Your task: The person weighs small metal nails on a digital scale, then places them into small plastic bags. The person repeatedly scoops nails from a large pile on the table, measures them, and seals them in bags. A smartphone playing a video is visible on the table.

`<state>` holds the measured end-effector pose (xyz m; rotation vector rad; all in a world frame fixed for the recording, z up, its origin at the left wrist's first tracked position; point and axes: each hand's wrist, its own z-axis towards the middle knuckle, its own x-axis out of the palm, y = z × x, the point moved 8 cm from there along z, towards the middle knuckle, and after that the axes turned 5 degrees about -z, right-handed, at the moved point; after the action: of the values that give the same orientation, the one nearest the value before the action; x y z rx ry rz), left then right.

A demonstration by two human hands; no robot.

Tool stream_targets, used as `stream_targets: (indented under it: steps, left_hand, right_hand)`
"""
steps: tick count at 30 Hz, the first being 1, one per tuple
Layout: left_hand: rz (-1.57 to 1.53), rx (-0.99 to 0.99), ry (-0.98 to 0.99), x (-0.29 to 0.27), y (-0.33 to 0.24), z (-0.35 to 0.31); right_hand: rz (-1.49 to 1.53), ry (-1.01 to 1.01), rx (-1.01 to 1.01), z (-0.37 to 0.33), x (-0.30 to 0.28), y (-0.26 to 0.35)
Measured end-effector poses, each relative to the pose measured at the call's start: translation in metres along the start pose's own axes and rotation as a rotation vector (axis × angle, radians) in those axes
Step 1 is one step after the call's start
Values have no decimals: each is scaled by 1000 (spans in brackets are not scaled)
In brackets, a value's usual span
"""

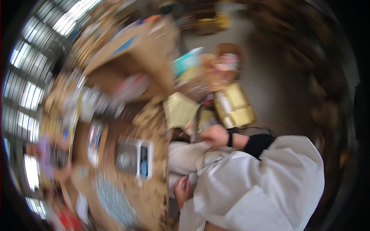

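Observation:
My left hand is low beside the table edge, against the pale cloth over my lap. Its fingers are curled round something small and dark that I cannot make out. Farther up, my right hand hovers over or rests on my leg, with a black band at the wrist and a black sleeve behind it. Motion blur hides how its fingers are set. Nearest to my left hand on the wooden table is a white tray with a dark and blue item in it, next to a grey panel.
A silvery heap of small pieces spreads over the table. Beyond stands a large open cardboard box. Yellow cartons and a thin black cable lie by the floor. At the left, someone in purple sits across the table.

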<state>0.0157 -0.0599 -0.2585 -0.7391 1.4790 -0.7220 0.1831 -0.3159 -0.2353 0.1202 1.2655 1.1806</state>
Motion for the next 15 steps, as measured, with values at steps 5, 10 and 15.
stream_targets:
  steps: [5, 10, 15]
  left_hand:
    - [-63, -24, -184, -20, -35, -23]
    - [-305, -209, -348, -49, -58, -66]
    - [-512, -171, -333, -95, -101, -79]
  right_hand:
    - [133, -238, -266, 74, -66, 43]
    - [431, -111, -154, 129, -67, 71]
    - [375, -57, -409, 182, -60, 139]
